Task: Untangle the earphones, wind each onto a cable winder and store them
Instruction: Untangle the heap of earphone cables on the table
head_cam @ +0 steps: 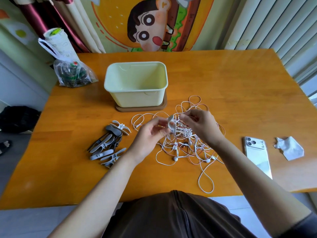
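Fingers [187,119] pinch one winder [170,125], one tangle [186,140] — one box [137,98]; one phone [257,155].

We can read no word, brand or number with any certainty here. The crumpled clear plastic bag [73,73], far beyond our left hand [147,136] and off to its left, carries red and green printing, but the letters are too small and creased for us to make out. The white smartphone [257,155], lying back-up to the right of our right hand [200,127], shows its camera lenses but no logo we can read.
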`<control>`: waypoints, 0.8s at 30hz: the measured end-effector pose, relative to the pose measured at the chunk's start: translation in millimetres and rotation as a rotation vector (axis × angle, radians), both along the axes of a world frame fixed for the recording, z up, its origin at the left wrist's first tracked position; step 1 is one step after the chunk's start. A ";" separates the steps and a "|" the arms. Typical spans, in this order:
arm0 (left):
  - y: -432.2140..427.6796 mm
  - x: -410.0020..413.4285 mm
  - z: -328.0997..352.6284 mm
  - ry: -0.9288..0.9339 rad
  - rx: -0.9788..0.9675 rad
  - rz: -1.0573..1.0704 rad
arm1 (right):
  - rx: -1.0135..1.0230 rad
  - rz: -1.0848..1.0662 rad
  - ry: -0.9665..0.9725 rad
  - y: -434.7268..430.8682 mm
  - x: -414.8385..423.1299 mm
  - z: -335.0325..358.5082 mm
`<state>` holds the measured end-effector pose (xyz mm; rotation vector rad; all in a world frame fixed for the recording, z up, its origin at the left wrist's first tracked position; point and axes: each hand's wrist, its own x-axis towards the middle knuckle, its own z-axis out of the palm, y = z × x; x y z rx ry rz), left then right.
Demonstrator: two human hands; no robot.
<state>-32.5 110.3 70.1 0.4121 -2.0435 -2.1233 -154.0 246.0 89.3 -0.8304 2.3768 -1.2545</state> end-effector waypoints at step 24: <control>0.3 -11.3 -19.5 -0.038 -0.300 0.391 | -0.012 0.126 -0.075 -5.2 42.2 -8.9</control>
